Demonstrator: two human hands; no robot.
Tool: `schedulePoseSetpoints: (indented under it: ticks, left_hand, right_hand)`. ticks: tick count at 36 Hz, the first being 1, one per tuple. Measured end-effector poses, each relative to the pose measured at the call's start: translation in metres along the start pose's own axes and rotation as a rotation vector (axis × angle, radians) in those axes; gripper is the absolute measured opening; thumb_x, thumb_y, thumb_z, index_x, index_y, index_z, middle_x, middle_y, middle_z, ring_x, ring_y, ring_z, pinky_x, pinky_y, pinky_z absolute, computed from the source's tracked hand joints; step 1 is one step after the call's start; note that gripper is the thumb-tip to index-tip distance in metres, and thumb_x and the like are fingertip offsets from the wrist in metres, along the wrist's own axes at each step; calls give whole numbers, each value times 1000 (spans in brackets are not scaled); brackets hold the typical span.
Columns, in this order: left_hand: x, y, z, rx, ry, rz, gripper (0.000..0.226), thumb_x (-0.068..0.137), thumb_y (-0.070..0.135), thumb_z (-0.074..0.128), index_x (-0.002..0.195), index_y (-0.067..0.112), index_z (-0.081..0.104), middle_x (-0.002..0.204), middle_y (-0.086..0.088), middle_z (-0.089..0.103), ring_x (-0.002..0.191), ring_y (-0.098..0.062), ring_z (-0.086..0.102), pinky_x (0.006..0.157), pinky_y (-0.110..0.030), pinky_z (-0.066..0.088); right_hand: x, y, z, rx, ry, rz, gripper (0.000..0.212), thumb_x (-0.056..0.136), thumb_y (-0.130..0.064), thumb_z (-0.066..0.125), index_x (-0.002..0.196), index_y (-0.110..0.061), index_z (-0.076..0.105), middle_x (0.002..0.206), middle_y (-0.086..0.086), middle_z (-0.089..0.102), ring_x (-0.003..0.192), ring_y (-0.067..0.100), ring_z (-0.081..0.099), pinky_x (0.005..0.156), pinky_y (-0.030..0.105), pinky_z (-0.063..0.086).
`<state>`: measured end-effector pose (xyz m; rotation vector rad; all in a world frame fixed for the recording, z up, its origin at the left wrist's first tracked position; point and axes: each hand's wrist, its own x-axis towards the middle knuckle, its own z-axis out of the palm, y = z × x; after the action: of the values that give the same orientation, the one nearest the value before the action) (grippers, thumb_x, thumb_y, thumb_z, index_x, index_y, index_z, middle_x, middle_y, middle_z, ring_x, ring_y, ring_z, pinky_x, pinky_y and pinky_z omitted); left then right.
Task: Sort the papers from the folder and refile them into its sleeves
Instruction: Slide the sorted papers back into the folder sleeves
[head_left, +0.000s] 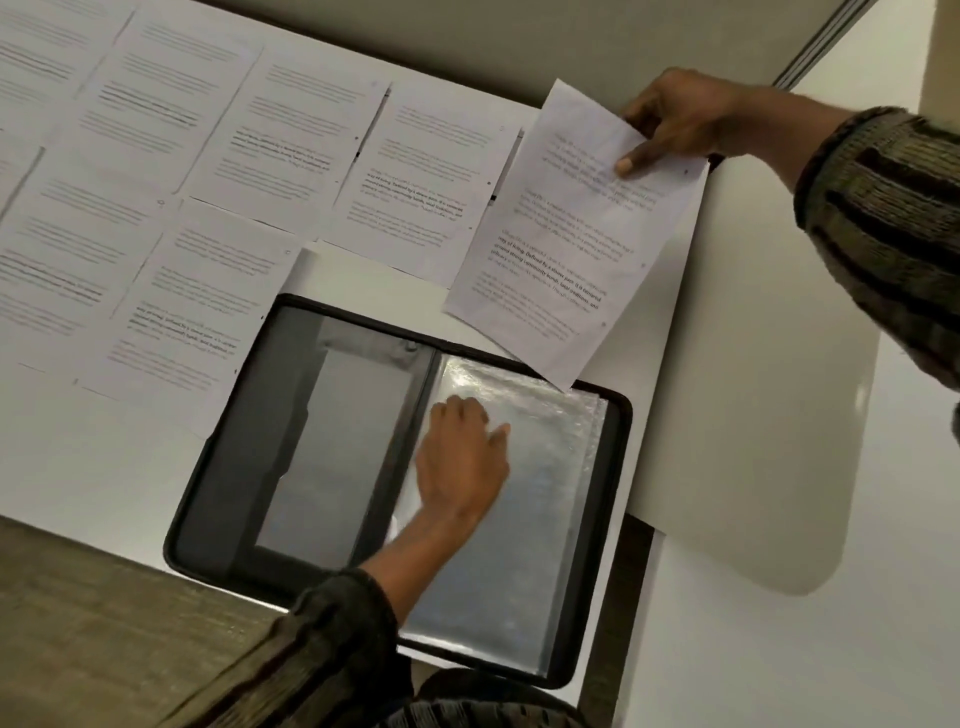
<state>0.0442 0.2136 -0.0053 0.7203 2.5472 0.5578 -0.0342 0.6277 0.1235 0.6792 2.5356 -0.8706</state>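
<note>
Holding a printed sheet (566, 244) up over the desk (104, 467), the right grip (675, 122) pinches it at its top edge, thumb (631, 163) pressed on the printed face and the other fingers behind the paper. The sheet hangs tilted. Its lower corner overlaps the far right corner of the folder (618, 467), and it is clearly lifted off the surface.

The folder is black, lies open flat at the near edge of the desk, and part of it sticks out past that edge. Its right half carries a stack of clear plastic sleeves (540, 519), shiny, with the top one looking unfilled. Its left half shows a grey inner pocket (337, 441).

The left grip (460, 457) sits on the top sleeve near the spine, fingers bent and thumb out to the right. I cannot tell whether it pinches the plastic or just presses on it.

Other papers (156, 104) lie spread face up in rows across the far and left parts of the desk, edges touching or slightly overlapping, and the nearest ones sit just beside the folder's far edge. The text on all pages is too blurred to read.

A striped cuff (883, 208) covers the right forearm. Brown floor (78, 623) shows below the desk's near edge.
</note>
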Motion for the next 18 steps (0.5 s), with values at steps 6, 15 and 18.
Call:
schedulePoseSetpoints:
  ticks: [6, 15, 18]
  left_hand:
    - [3, 55, 46, 198, -96, 104, 79, 95, 73, 55, 142, 11, 50, 151, -13, 44, 137, -30, 41, 110, -46, 45]
    - [11, 87, 49, 288, -240, 9, 85, 102, 63, 51, 160, 5, 27, 171, -25, 17, 158, -43, 19, 123, -58, 27]
    - [9, 88, 43, 188, -229, -17, 65, 104, 51, 53, 151, 7, 44, 168, -20, 24, 155, -39, 24, 120, -54, 35]
  right_hand:
    - [2, 2, 0, -67, -6, 22, 30, 82, -21, 89, 108, -11, 78, 84, 3, 76, 58, 3, 64, 53, 18, 52]
    - [-16, -20, -11, -24, 12, 32, 28, 87, -19, 85, 110, -30, 75, 81, -18, 72, 72, 6, 68, 45, 7, 47]
    - [-18, -25, -13, -39, 17, 32, 30, 87, -20, 85, 114, -29, 76, 77, -21, 72, 72, 8, 68, 45, 7, 46]
